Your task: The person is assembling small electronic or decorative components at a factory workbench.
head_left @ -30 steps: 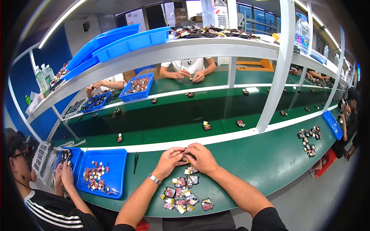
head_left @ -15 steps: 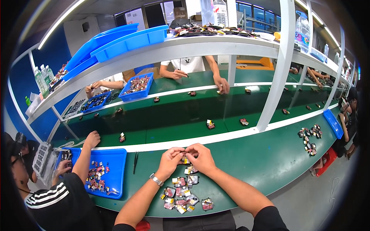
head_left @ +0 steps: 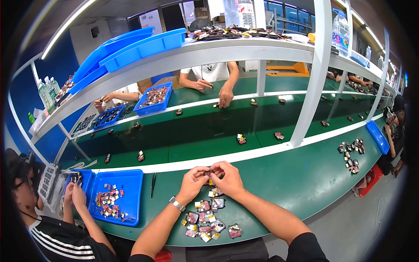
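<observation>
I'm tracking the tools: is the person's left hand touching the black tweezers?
Apart. The head view plainly shows green tabletop between the left hand and the black tweezers lying to its left.

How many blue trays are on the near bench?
3: one tray left of the tweezers; a second tray just left of that, partly behind a co-worker's hands; a third tray at the far right of the bench. More may be hidden.

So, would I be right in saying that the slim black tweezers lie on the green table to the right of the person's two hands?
Not quite: the head view shows the slim black tweezers on the green table to the left of both the left hand and the right hand.
</observation>
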The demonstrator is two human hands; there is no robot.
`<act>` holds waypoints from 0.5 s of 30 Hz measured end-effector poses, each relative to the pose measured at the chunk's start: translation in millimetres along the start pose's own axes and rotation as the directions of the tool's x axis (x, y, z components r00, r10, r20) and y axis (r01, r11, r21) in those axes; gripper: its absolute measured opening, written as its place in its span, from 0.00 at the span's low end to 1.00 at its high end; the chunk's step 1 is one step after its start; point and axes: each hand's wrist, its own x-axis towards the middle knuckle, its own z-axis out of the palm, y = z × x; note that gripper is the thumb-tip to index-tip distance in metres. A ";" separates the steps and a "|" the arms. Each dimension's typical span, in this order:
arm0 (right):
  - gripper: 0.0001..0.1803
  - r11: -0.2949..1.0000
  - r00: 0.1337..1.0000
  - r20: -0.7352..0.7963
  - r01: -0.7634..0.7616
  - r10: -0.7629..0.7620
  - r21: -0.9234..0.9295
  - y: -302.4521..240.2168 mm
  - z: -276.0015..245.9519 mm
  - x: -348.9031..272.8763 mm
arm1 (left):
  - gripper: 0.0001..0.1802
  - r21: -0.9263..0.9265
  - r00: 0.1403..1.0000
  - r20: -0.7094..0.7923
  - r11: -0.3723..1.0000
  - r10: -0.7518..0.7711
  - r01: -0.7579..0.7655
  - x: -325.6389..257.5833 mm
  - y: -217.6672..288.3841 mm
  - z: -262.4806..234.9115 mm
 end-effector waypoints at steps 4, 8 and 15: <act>0.10 0.997 0.999 0.009 0.044 -0.044 -0.061 -1.1 2.5 0.3 | 0.15 0.025 1.000 -0.009 1.000 0.011 -0.011 0.9 -3.2 -3.5; 0.10 0.987 0.988 0.035 -0.151 0.149 0.056 12.3 0.0 15.2 | 0.19 -0.068 0.996 -0.088 0.998 0.008 -0.015 0.2 5.1 -1.2; 0.12 0.923 0.917 -0.295 -0.332 0.268 -0.192 83.9 -16.9 107.2 | 0.17 -0.087 0.997 -0.071 0.996 -0.004 -0.002 11.0 -3.7 -6.3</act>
